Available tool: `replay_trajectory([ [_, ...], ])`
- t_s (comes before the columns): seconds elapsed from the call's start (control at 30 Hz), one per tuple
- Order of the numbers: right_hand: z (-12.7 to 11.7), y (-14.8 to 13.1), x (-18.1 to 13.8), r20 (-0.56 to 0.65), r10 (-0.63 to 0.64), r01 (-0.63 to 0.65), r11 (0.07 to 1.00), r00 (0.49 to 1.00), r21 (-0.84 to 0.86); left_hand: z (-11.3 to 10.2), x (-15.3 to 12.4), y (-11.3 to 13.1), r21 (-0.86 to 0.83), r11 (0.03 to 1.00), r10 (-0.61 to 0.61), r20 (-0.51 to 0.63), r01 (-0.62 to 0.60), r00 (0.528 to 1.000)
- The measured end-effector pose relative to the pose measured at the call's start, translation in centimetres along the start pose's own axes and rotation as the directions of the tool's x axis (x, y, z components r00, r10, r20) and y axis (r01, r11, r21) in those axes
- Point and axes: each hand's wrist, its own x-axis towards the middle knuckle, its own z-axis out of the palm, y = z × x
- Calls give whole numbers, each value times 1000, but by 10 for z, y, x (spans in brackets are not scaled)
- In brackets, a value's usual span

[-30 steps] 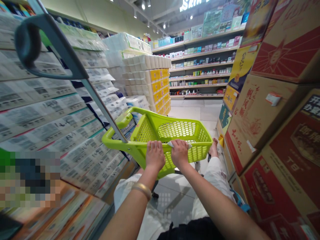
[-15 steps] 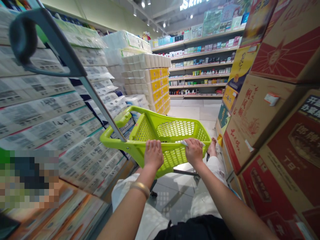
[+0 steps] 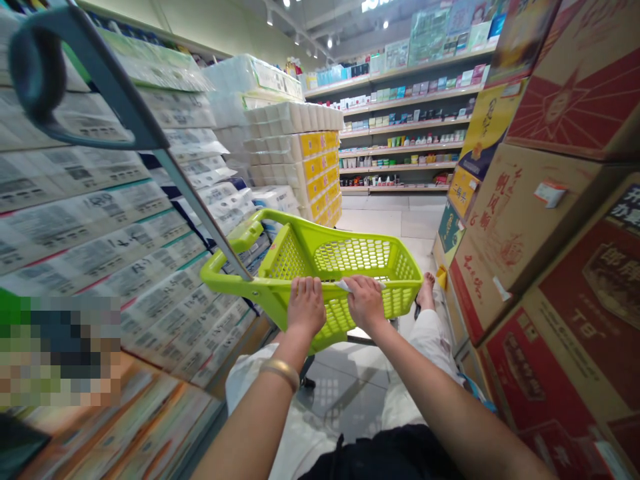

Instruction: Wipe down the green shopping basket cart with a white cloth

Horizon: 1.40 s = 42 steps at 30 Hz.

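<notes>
Crosswise, green basket (image 3: 370,257), left hand (image 3: 306,310), right hand (image 3: 366,305) gripping

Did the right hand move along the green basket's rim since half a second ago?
Yes. The right hand slid left along the green basket's near rim, away from its right corner, closer to the left hand.

Shop aisle, stocked shelves (image 3: 400,127), stacked cartons (image 3: 520,227)
</notes>
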Motion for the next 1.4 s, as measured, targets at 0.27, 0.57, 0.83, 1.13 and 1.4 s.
replay_trajectory([
  [0.27, -5, 27, -4, -152, 155, -170, 981, 976, -91, -1, 2, 8, -9, 1000, -16, -12, 16, 1000],
  [0.57, 13, -16, 4, -25, 44, -44, 999, 999, -18, 1, 0, 2, -7, 1000, -16, 0, 16, 1000],
  [0.83, -16, 45, -8, -64, 16, -25, 990, 998, -139, 2, 0, 3, -18, 1000, -1, 3, 1, 1000],
  [1.13, 7, -12, 4, -55, 115, -119, 990, 992, -76, -1, 1, 13, -31, 999, -32, -22, 31, 999],
  [1.4, -1, -2, 1, 19, -30, 32, 996, 999, -80, 3, -2, 4, -14, 1000, 21, -23, -21, 1000],
])
